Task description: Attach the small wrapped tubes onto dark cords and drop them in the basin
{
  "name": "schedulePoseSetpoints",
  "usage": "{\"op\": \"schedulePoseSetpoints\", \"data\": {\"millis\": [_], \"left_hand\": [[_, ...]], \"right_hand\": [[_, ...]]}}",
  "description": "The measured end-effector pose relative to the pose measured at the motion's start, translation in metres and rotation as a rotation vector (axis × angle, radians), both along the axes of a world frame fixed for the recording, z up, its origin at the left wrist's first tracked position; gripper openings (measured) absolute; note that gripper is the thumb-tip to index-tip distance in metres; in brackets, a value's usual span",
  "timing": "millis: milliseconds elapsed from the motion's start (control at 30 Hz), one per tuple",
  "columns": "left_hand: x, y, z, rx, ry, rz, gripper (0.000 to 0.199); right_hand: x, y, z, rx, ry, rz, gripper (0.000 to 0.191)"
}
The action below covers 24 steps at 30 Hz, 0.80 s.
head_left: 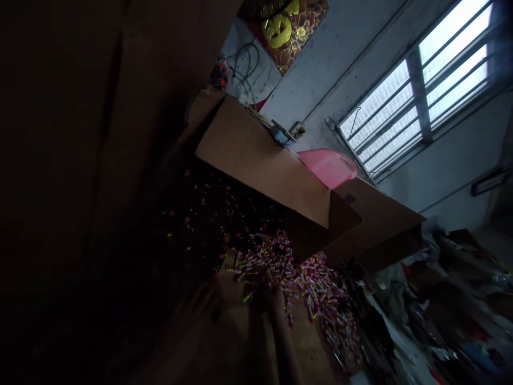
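A large pile of small pink, red and white stick-shaped pieces [276, 262] lies spread over a brown surface [232, 321]. My right hand [268, 299] is at the near edge of the pile, its fingers lost in the dark against the pieces. Farther left, my left hand [200, 299] is stretched forward in deep shadow. Its fingers look extended and apart, and nothing shows in them. Beyond both hands is a dark area [208, 208] scattered with small coloured bits.
Open cardboard boxes [264, 155] stand behind the pile, with a pink plastic container [331, 167] and a blue item [282, 135] near their edges. Mixed bags and scraps [433, 305] fill the right side. A barred window [420, 85] lights the wall.
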State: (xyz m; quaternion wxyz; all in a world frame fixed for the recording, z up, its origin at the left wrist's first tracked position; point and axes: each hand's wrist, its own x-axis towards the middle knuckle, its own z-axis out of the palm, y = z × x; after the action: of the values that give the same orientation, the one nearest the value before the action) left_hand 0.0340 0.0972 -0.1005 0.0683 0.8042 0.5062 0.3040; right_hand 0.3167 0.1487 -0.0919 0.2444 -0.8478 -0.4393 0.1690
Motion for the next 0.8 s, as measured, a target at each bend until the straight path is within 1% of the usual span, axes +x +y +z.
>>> {"op": "schedulePoseSetpoints", "data": {"millis": [100,200,333,533,667,767,800], "left_hand": [[0.005,0.000,0.005,0.010,-0.018,0.016,0.032],[0.007,0.000,0.008,0.019,-0.030,0.032,0.030],[0.004,0.001,0.008,0.038,-0.033,0.057,0.035],[0.003,0.008,0.003,0.090,-0.039,0.049,0.030],[0.001,0.018,-0.004,0.126,-0.039,0.036,0.030],[-0.007,0.030,-0.008,0.167,-0.031,0.037,0.023],[-0.012,0.035,-0.008,0.183,-0.025,0.037,0.025]], "right_hand": [[-0.011,0.005,0.005,-0.102,-0.104,0.001,0.021],[-0.018,0.009,0.010,-0.169,-0.154,0.008,0.024],[-0.021,0.011,0.014,-0.179,-0.170,0.004,0.028],[-0.019,0.010,0.009,-0.040,-0.076,0.007,0.038],[-0.017,0.009,0.005,0.102,0.078,0.032,0.046],[-0.017,0.003,0.007,0.237,0.216,0.029,0.045],[-0.018,-0.002,0.008,0.284,0.264,0.023,0.044]]}}
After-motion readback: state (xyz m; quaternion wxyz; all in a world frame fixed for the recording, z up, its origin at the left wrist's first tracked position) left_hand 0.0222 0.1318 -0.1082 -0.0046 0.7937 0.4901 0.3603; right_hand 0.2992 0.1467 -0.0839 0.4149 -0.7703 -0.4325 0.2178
